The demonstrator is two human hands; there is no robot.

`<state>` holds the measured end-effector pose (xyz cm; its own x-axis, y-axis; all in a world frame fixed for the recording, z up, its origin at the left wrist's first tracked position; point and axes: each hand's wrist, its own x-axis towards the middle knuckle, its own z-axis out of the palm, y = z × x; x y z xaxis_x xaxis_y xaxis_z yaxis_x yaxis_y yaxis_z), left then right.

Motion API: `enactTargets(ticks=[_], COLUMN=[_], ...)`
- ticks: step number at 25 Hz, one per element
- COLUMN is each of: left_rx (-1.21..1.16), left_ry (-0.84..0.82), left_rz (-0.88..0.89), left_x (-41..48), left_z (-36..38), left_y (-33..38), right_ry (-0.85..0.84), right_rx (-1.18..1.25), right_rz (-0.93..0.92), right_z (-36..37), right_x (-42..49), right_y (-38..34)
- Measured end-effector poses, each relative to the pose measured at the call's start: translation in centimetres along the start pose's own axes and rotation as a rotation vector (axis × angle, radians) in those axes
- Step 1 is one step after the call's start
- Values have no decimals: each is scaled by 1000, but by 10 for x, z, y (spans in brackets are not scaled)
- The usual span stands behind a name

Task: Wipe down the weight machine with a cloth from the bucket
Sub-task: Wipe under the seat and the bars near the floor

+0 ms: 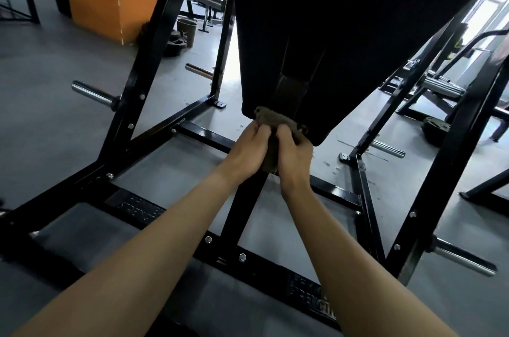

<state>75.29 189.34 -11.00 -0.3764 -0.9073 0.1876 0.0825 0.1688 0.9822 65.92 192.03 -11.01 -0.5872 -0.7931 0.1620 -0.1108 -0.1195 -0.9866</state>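
Head camera: my left hand (249, 149) and right hand (294, 153) both curl tightly round the brown cloth (275, 116), bunched against the lower edge of the black pad (344, 33). Its long axis runs left-right along that edge, with one end hanging down between my hands.

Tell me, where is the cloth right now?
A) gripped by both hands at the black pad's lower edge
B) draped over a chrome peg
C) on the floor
A: the left hand and right hand both grip the cloth against the black pad at its lower edge.
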Motion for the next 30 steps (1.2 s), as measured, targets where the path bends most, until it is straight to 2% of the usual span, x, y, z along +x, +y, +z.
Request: enactTargets(ticks=[3, 6, 9, 12, 15, 20, 25, 30], left_rx=[-55, -57, -125, -154, -102, 55, -4, -48], left_ry=[-1, 66, 171, 245, 299, 427, 259, 158], left_rz=[113, 225, 229, 214, 222, 404, 211, 264], left_x=[11, 17, 13, 9, 9, 24, 8, 10], left_z=[-4, -6, 1, 7, 7, 4, -4, 0], left_y=[21, 31, 29, 21, 27, 58, 13, 33], right_ry=[17, 59, 132, 85, 108, 173, 126, 263], right_rx=[96, 139, 158, 87, 49, 12, -68, -39], right_rz=[-46, -91, -106, -142, -163, -318, -342, -387], right_z=[-7, -7, -8, -5, -2, -3, 3, 17], right_x=[9, 7, 6, 4, 2, 19, 3, 8], right_y=[-35, -37, -23, -14, -24, -44, -1, -22])
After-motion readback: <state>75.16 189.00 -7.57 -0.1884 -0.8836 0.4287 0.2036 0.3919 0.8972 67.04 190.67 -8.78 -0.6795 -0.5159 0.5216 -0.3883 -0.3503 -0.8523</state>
